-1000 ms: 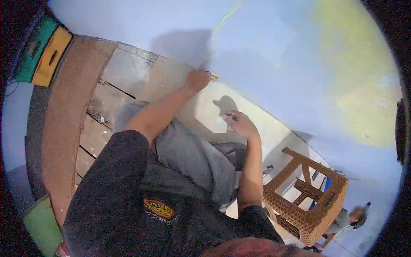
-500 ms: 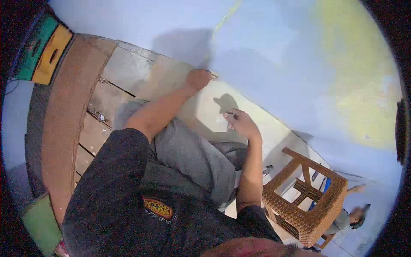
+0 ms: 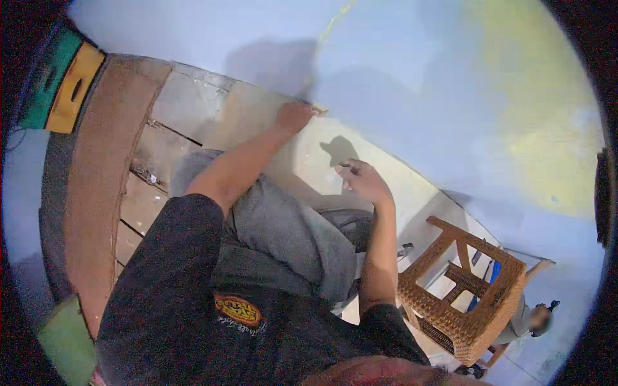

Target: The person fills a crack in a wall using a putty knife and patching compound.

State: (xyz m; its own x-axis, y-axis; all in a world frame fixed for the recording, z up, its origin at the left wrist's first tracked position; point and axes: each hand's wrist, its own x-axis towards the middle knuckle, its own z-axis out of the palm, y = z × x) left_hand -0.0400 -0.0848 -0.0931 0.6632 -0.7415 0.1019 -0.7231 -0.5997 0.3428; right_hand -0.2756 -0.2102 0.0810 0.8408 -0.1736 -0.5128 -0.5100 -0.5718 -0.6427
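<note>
My left hand (image 3: 296, 118) is closed at the line where the pale blue wall (image 3: 399, 109) meets the floor boards. A small light-coloured thing shows at its fingertips, too small to name. My right hand (image 3: 368, 183) hangs over the cream floor panel (image 3: 315, 145), thumb and fingers pinched together. Something small and dark shows between these fingers; its kind is unclear. The right hand's shadow falls on the panel just beyond it, and the hand seems apart from the wall.
A brown woven wicker frame (image 3: 473, 315) stands at my right. Beyond it another person (image 3: 531, 321) reaches an arm to the wall. Worn boards with dark gaps, a brown strip (image 3: 103, 161) and green and yellow drawers (image 3: 69, 90) lie to my left.
My left hand stays at the wall's foot with only a slight shift. My right hand keeps its pinch almost in place. The other person's arm has risen along the wall.
</note>
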